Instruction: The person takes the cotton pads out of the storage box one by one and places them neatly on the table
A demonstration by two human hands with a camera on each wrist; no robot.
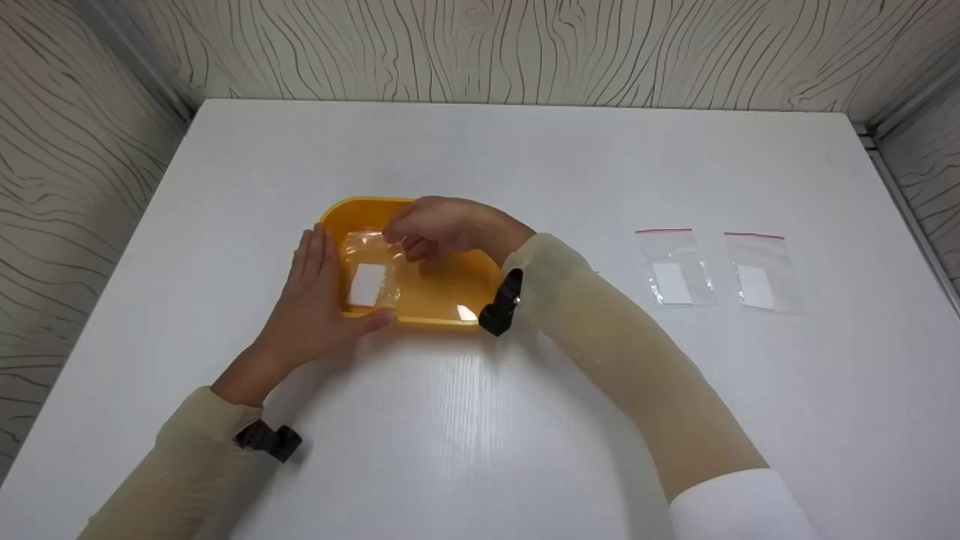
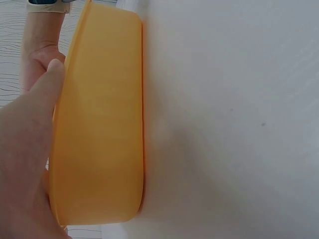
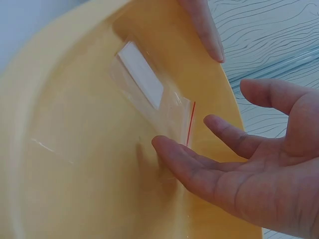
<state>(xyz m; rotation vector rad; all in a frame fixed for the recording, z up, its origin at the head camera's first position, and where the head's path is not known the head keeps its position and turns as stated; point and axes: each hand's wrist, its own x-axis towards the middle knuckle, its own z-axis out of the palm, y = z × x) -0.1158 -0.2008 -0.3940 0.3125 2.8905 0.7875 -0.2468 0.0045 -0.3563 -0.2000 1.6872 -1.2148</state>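
Observation:
A yellow plastic tub stands on the white table. Inside it, toward the left end, lies a clear zip bag with a red seal line and a white card in it. My left hand rests on the tub's left end, thumb along the near rim and fingers over the left edge. Over the tub's interior is my right hand, reaching in from the right. In the right wrist view its spread, slightly bent fingers are beside the bag's red-lined end, with nothing held between thumb and fingers.
Two more clear zip bags, a left one and a right one, lie side by side on the table at the right, each with a white card and red seal line. Wood-patterned walls border the table.

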